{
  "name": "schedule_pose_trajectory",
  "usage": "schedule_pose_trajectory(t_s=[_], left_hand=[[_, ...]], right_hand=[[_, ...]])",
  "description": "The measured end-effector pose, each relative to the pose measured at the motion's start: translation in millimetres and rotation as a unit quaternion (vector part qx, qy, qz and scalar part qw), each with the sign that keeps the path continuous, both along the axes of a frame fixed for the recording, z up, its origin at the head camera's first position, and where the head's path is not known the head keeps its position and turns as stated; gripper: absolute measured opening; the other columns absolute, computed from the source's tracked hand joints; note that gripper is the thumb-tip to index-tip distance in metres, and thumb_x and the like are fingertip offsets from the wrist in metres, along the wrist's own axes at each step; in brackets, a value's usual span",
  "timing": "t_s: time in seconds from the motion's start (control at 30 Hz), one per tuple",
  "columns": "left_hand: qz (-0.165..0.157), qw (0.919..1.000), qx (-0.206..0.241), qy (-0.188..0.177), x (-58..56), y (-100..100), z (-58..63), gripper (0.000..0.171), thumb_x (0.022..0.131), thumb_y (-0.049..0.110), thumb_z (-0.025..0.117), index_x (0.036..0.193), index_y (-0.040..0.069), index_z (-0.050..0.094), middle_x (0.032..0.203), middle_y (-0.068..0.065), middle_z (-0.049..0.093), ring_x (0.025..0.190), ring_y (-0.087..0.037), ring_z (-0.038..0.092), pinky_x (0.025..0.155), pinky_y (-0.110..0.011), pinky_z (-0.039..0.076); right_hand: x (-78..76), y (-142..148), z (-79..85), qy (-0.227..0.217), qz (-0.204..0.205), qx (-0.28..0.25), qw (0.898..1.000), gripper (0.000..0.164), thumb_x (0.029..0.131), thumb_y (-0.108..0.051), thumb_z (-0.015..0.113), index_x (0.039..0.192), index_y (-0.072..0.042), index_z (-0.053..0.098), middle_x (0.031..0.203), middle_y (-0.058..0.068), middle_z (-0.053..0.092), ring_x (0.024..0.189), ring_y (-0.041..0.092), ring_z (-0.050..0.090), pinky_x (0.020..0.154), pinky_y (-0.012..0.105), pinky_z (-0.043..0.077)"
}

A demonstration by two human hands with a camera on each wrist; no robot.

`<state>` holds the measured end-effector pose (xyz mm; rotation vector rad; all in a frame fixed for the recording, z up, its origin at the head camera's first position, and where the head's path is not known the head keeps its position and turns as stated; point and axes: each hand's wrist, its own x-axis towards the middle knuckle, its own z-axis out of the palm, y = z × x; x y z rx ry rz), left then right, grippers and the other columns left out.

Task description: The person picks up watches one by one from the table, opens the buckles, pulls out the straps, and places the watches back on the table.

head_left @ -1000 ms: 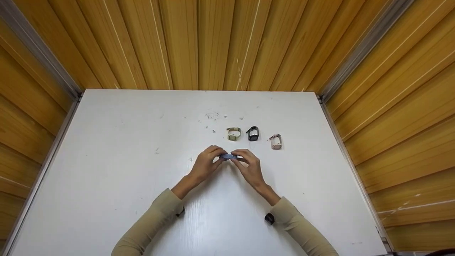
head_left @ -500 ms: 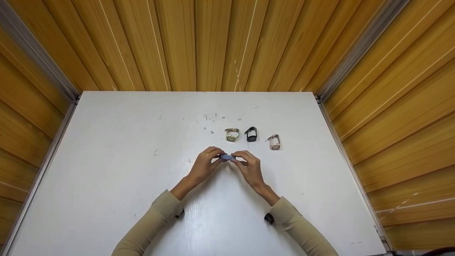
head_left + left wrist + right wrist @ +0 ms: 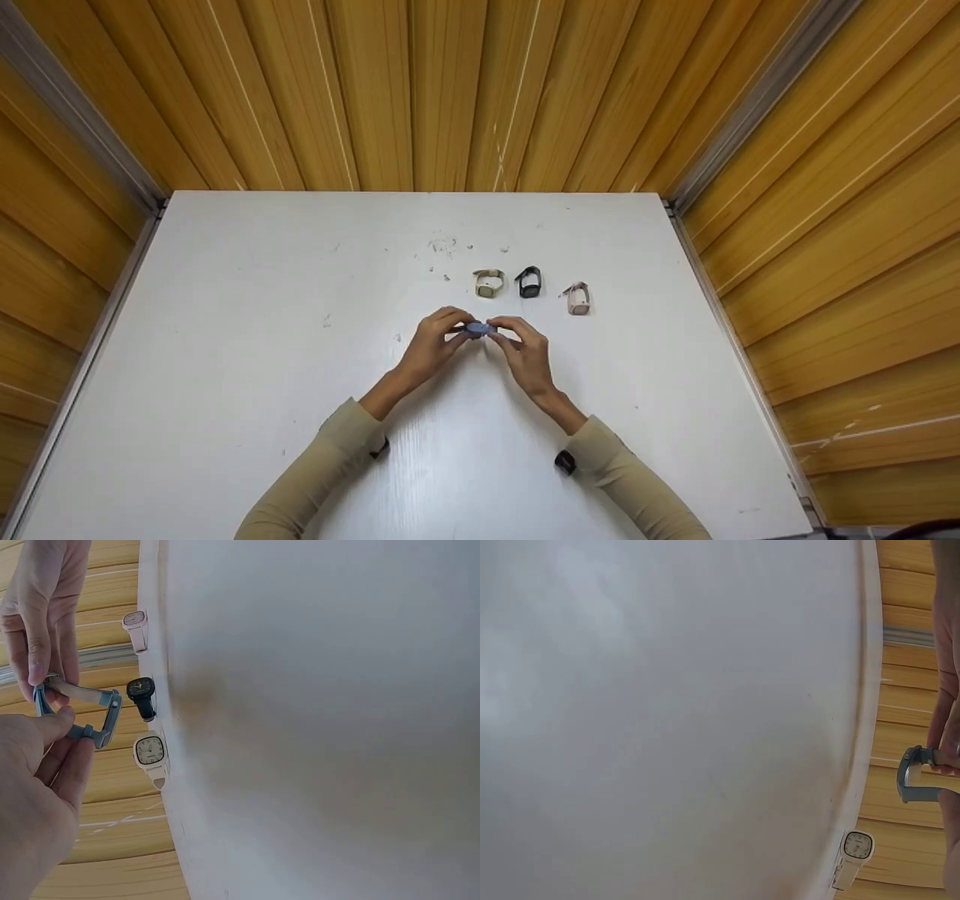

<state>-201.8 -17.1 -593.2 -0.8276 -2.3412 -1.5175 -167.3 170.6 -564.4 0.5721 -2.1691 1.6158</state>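
Currently, blue watch (image 3: 480, 328) pinched from both sides.
Left hand (image 3: 433, 343) grips its 9 o'clock end, right hand (image 3: 529, 358) its 3. White table (image 3: 225, 360) beneath; off the held piece, beige watch (image 3: 489, 291) near 12, black watch (image 3: 529, 292) 1–2, pink watch (image 3: 578, 308) 2–3. Wood-look wall (image 3: 448, 97) at 12.

no readable text, cream watch dial (image 3: 151, 751) with marks too small to read, black watch dial (image 3: 139, 688) likewise

Three watches (image 3: 530, 292) (the rightmost (image 3: 578, 308) foremost) sit on the table (image 3: 225, 315), behind the held watch (image 3: 478, 328).
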Motion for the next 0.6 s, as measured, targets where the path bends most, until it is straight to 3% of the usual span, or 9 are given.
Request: schedule_pose_trajectory(t_s=[0.33, 0.6], left_hand=[[-0.001, 0.9997, 0.012, -0.020, -0.3, -0.5, -1.5, 0.013, 0.090, -0.002, 0.073, 0.103, -0.002, 0.072, 0.104, -0.014, 0.071, 0.103, -0.028, 0.073, 0.088, -0.024, 0.061], [0.004, 0.9995, 0.020, -0.025, 0.3, -1.1, -1.3, 0.013, 0.090, -0.002, 0.074, 0.103, -0.001, 0.073, 0.103, -0.014, 0.072, 0.102, -0.028, 0.073, 0.087, -0.026, 0.062]], right_hand=[[1.1, 0.7, -3.2, -0.023, 0.015, -0.025, 0.999, 0.020, 0.089, 0.017, 0.064, 0.109, 0.017, 0.065, 0.108, 0.030, 0.070, 0.102, 0.044, 0.069, 0.087, 0.032, 0.062], [1.2, 0.1, -2.4, -0.033, 0.025, -0.033, 0.999, 0.019, 0.091, 0.018, 0.062, 0.110, 0.020, 0.062, 0.109, 0.032, 0.068, 0.105, 0.048, 0.068, 0.087, 0.038, 0.063]])
